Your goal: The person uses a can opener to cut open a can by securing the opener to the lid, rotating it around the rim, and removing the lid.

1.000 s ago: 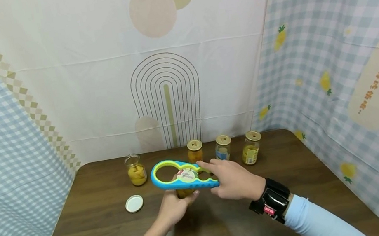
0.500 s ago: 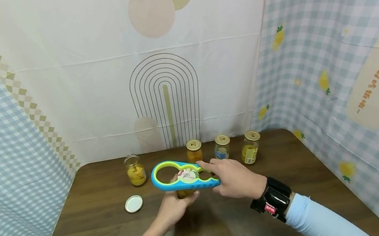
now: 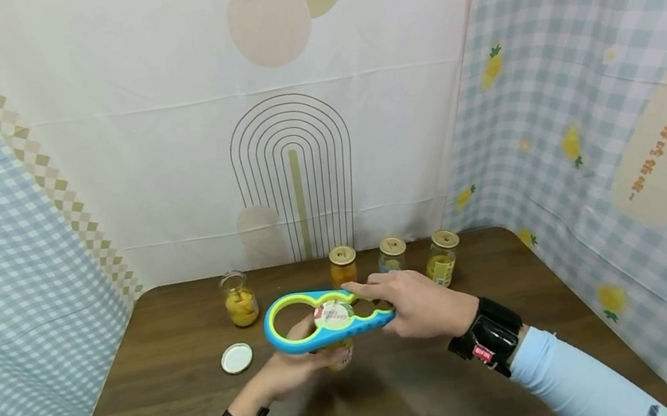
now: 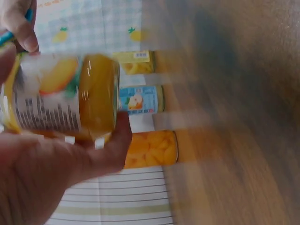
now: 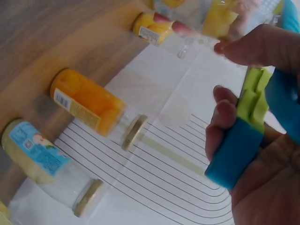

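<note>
Loosening the lid [image 3: 333, 315] seems the step: left hand [image 3: 288, 372] clasps the jar [image 4: 65, 96], right hand [image 3: 422, 303] grips the opener [image 3: 360, 324]; a firm twist seems called for next.

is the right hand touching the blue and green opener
Touching: the right wrist view shows the right hand curled round the opener, gripping it.
</note>
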Motion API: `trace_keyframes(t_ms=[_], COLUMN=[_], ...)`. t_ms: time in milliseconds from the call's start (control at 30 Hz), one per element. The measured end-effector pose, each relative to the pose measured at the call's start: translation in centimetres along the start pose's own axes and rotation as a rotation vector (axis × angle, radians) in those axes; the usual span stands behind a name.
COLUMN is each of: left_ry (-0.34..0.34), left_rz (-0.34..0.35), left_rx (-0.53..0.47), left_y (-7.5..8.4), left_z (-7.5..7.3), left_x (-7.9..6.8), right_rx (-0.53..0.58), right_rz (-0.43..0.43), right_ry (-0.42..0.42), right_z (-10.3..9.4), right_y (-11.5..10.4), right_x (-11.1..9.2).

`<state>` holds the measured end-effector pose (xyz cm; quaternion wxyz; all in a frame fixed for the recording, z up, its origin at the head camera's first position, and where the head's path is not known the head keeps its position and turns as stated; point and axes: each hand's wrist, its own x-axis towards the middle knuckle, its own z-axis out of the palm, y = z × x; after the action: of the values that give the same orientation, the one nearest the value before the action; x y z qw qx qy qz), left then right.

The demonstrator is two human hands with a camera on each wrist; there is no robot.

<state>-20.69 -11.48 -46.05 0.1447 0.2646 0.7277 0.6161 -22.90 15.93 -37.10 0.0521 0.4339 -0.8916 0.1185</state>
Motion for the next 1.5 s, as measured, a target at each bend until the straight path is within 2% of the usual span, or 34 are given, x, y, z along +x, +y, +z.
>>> trace_keyframes(t_ms=[133,300,433,633,733,867,967,1167,1333,1500], left_ry=[-0.101,-0.174,-0.193,-0.177,-0.175,-0.140,-0.087,0.025,0.159,0.212], left_rz=[0.048,0.064,0.050,0.032,0.021,-0.015,-0.061,-0.103,-0.137,-0.148], left_rx=[-0.047,-0.083,-0.070,-0.019,-0.023,-0.029,-0.027,0.016,0.077,0.123], left_y=[0.4,0.5,0.5,0.4,0.2,-0.4,-1.0,-2.2,-2.5,-2.6], left_z=[-0.6,-1.0,-1.1,-1.3,-1.2,-1.1,-1.0,-1.3,-1.8,-2.0], left_x=[-0.3,-0.4,-0.6,-0.8,-0.9,-0.9,-0.9,-1.1,-1.8,-2.2], right_rx=[-0.015,-0.008,0.007,0.013,0.007,0.006,0.021,0.046,0.017,0.015], right_rz=[-0.017,-0.026,-0.039,-0.040,-0.046,-0.042,-0.023,0.091,0.179,0.224], right_ry=[-0.015,-0.040,-0.047,-0.053,-0.052,-0.027,0.027,0.121,0.168,0.186], right_z=[-0.4,-0.7,-0.8,-0.7,-0.6,-0.6,-0.7,-0.8,-0.2,0.1], right_y=[0.0,-0.1,-0.1,-0.1,-0.1,0.2,0.7,2.2,3.8,5.0], right_x=[0.0,0.0,-0.1,-0.1,-0.1,-0.2,-0.3,-1.0,-1.8,-2.5])
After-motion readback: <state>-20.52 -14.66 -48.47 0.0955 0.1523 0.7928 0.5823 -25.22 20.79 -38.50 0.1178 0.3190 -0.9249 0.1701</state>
